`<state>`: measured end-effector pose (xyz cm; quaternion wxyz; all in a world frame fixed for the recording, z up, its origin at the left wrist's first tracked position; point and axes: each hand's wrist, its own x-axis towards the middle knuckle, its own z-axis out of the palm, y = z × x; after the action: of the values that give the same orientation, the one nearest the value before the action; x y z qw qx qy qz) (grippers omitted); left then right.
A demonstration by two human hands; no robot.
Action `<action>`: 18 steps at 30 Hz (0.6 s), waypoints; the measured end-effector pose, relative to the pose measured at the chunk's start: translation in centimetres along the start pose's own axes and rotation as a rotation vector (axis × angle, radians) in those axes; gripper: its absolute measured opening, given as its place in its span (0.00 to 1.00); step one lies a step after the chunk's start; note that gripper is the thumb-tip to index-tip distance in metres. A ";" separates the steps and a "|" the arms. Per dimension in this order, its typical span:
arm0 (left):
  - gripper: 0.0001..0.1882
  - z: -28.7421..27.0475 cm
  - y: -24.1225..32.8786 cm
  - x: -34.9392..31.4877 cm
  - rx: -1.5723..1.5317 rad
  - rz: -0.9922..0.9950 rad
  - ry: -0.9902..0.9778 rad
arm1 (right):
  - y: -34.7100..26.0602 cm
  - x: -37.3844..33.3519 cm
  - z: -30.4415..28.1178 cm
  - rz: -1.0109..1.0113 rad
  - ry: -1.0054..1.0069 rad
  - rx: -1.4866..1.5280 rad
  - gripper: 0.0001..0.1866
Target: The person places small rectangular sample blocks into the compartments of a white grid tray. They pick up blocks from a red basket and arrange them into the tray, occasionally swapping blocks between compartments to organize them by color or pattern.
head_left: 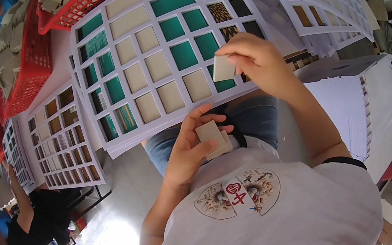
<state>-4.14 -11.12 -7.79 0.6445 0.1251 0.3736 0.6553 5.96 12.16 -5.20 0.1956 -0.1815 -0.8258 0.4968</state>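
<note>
A white grid board (pixel 165 120) with square and oblong windows lies tilted across the table before me, its near edge over my lap. Beige squares (pixel 170 96) show in its middle windows; others show green or dark patterned surfaces. My right hand (pixel 262 58) pinches one flat beige square piece (pixel 223 68) between thumb and fingers, over the board's near right part. Below the near edge, my left hand (pixel 185 152) is closed around a small stack of beige square pieces (pixel 212 138), thumb on top, fingertips curled behind.
Red plastic baskets (pixel 36 66) heaped with beige pieces stand at the far left. Another grid board (pixel 99 173) lies on the left, and more stacked boards (pixel 311 27) at the far right. A person in black (pixel 33 225) reaches to a board at left. White sheets (pixel 340 110) are piled right.
</note>
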 end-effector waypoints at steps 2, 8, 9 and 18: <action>0.33 0.1 0.0 0.1 -0.042 -0.001 -0.007 | 1.6 0.3 1.0 -0.211 -0.031 -0.228 0.10; 0.31 0.3 0.2 0.3 0.046 -0.021 0.065 | 0.9 0.9 0.4 -0.145 -0.257 -0.365 0.10; 0.29 0.3 0.1 0.3 0.047 -0.012 0.087 | 0.8 0.8 0.3 -0.160 -0.328 -0.427 0.11; 0.16 1.4 0.7 1.5 0.113 0.213 0.167 | -3.6 -5.4 1.9 0.001 -0.179 0.051 0.17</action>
<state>-3.93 -9.14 -6.86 0.5299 0.1452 0.4465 0.7062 9.28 6.47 -3.61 0.1254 -0.1319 -0.8268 0.5322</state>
